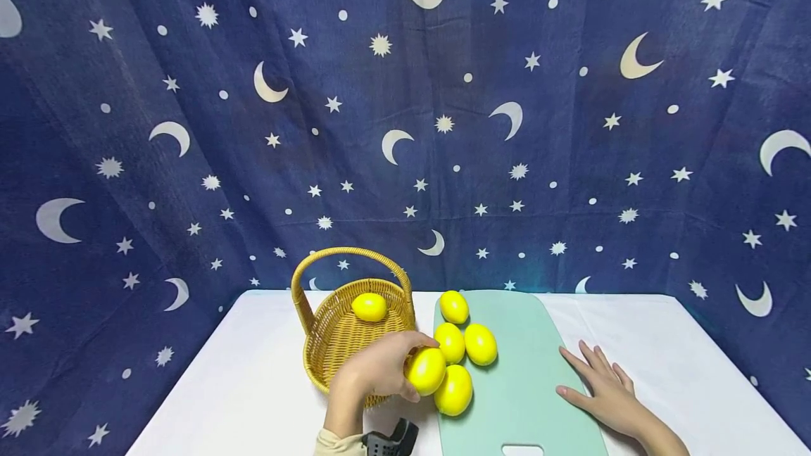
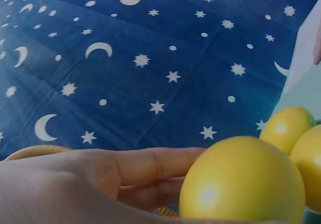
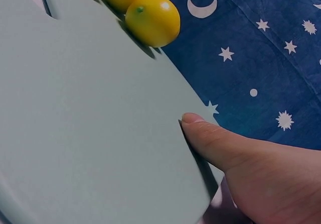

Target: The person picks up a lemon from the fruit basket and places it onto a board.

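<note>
My left hand [image 1: 380, 364] holds a yellow lemon [image 1: 425, 371] between its thumb and fingers, over the right rim of a wicker basket [image 1: 308, 357]. In the left wrist view the same lemon [image 2: 241, 184] fills the lower right, fingers against its far side. Several more lemons lie in a cluster on the left part of a pale green cutting board [image 1: 526, 400], the nearest lemon [image 1: 453, 390] right beside the held one. One lemon [image 1: 369, 307] lies inside the basket. My right hand [image 1: 602, 393] rests with spread fingers at the board's right edge, holding nothing; its thumb [image 3: 205, 133] shows there too.
The basket's tall arched handle [image 1: 348, 252] rises above its opening at the back. A white tabletop [image 1: 222, 385] lies under everything, and a dark blue curtain [image 1: 355, 160] with moons and stars hangs behind. The board has a handle slot [image 1: 522, 450] at its near end.
</note>
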A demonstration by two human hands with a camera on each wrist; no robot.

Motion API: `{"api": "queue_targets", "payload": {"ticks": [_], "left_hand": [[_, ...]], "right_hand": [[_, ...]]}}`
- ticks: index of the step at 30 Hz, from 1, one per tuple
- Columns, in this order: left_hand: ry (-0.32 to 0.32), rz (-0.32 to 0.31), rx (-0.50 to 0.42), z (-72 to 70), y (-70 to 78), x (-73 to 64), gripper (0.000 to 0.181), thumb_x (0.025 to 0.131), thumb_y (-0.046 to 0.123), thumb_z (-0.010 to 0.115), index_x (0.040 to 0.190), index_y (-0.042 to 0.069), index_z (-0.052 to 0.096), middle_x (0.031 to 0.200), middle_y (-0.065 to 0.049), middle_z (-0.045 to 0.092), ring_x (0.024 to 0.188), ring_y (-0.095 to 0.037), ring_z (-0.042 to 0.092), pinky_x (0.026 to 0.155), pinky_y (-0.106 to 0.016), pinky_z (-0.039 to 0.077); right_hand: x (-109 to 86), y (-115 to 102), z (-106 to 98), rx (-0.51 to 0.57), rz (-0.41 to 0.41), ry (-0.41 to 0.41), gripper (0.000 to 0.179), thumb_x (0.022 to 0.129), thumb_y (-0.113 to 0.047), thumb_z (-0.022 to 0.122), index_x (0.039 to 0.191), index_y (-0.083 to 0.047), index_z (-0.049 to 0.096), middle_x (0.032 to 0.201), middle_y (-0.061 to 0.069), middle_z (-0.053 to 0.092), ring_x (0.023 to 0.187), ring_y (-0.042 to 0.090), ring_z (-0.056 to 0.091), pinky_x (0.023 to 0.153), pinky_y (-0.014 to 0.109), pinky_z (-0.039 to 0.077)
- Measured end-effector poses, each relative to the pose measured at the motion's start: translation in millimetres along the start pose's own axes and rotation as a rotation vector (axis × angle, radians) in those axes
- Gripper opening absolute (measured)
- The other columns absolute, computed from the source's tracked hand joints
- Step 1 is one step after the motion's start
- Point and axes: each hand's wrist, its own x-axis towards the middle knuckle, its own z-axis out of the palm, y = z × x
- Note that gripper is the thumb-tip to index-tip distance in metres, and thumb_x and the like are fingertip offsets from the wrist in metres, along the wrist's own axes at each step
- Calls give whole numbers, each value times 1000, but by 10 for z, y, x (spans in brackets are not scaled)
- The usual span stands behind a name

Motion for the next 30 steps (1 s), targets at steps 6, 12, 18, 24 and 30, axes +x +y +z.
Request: {"api": "queue_targets", "payload": {"ticks": [6,12,18,24,30], "left_hand": [[-16,-29,32,37,11,39,72,56,5,89,121,20,62,111,11,64,97,-3,55,93,-27,48],[-24,-43,68,58,30,61,69,55,8,90,117,21,63,107,12,64,94,-3,55,91,-27,48],[-37,-74,89,107,48,97,68,54,9,91,114,22,63,105,12,64,94,-3,55,90,-27,48],[-49,-112,85,144,48,122,68,54,10,91,115,22,63,107,11,64,96,-5,56,90,-28,49],[-50,-103,111,185,44,148,67,54,15,91,113,23,62,98,11,63,89,-5,55,83,-26,49]], "right_hand": [[4,5,6,-5,-2,0,72,81,-47,67,139,-10,46,146,36,23,135,57,14,98,70,8],[3,19,11,-3,-10,8,71,81,-46,66,139,-10,46,146,36,23,135,56,13,98,70,8],[2,20,10,-2,-4,3,72,81,-47,66,139,-10,46,146,36,23,135,57,14,98,70,8],[8,24,13,-8,-15,9,71,81,-46,67,139,-10,46,146,36,24,134,57,15,98,70,9],[5,12,2,3,-13,3,72,81,-48,66,138,-9,46,146,36,23,134,57,14,98,70,8]]}}
